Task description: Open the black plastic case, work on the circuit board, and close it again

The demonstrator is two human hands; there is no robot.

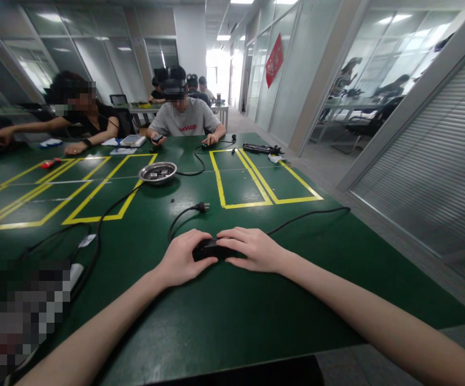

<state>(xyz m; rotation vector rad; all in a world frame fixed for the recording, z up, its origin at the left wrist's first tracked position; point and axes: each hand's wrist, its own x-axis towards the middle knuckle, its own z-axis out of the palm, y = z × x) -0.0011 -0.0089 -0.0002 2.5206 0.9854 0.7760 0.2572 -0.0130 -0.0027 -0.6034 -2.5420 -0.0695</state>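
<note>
**Both hands on a small black device, near edge of the table**

Your left hand (182, 260) curls around the left end of a small black device (207, 249), fingers closed on it. Your right hand (254, 248) covers its right end from above, fingers bent over the top, so both hands hold the same device. It rests on the green table (224, 321), around the middle of the near edge. A black cable (308, 214) runs from under your right hand toward the right edge. A loose plug (202, 207) with its cord lies just beyond your hands. Farther in, left of centre, sits a metal bowl (157, 172) beside yellow tape outlines (96, 187). At the far edge two seated people rest their own hands on the table, one left, one centre.
</note>
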